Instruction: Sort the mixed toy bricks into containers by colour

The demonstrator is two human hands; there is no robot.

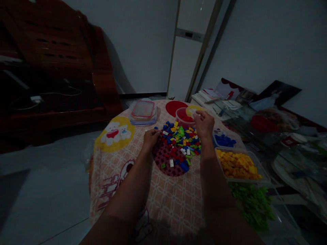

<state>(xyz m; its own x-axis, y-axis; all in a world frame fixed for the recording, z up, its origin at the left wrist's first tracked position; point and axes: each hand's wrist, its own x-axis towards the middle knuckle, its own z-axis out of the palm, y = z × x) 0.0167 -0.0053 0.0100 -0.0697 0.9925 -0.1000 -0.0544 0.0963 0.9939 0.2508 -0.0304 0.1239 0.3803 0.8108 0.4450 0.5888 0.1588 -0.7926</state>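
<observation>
A mixed pile of toy building bricks (182, 136) in red, blue, green, yellow and white lies on the round table's cloth. At the pile's left edge is my left hand (151, 139), its fingers pinched together; what they hold, if anything, is too dark to make out. My right hand (205, 125) is raised at the right rim of a round clear tub (176, 119) with red bricks inside. Its thumb and fingers are drawn together, and any object between them cannot be told. Near the left fingertips sits a small blue brick (156, 128).
Along the right side stand clear boxes of blue bricks (224, 140), yellow bricks (237, 165) and green bricks (252, 204). Stacked lidded containers (143, 112) are at the back left. A cluttered glass table (245, 126) adjoins on the right; a wooden bench (102, 85) stands left.
</observation>
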